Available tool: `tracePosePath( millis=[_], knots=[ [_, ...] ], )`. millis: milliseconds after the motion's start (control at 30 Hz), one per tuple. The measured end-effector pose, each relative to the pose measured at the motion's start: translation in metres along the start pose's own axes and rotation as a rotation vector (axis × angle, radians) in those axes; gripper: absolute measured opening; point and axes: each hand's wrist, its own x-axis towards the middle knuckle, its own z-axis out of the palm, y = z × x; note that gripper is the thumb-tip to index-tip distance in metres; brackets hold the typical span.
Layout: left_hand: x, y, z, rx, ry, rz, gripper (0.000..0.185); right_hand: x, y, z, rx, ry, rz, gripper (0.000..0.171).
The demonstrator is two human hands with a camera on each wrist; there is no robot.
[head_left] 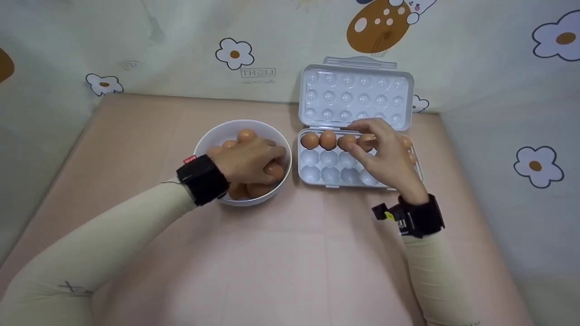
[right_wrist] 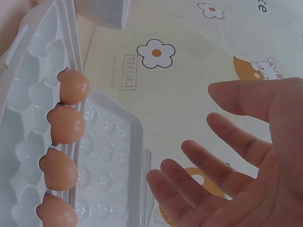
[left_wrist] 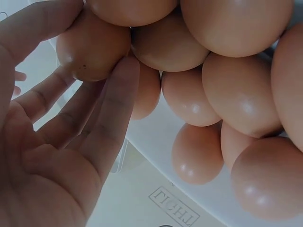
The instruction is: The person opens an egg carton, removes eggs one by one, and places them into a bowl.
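In the head view the left hand lies in the white bowl at centre frame, fingers curled over the heaped eggs, one egg at its fingertips on the bowl's right side. The tray sits just right of the bowl with its lid folded back toward the top of the frame. The right hand hovers over the tray's top row, right of three seated eggs, its fingertips touching a fourth; from here I cannot tell whether it grips that one. In the left wrist view, the fingers and thumb close round one egg at upper left, its long axis running roughly across the frame, the rest of the heap spreading to the right. In the right wrist view, the right hand is spread, fingers loosely bent, holding nothing; the tray row stands at far left, well apart from the fingertips, with empty cups further left.
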Motion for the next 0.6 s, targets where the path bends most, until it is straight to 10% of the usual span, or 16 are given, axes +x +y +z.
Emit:
tracePosePath(
  millis=[433,600],
  knots=[
    [-0.003,0.001,-0.006,-0.043,-0.018,-0.015,0.018,-0.001,0.001,-0.003,-0.003,0.003,0.018,0.038],
    [-0.004,0.001,-0.013,-0.094,0.054,0.102,0.018,-0.001,0.003,-0.008,0.001,0.006,0.025,0.038]
  ],
)
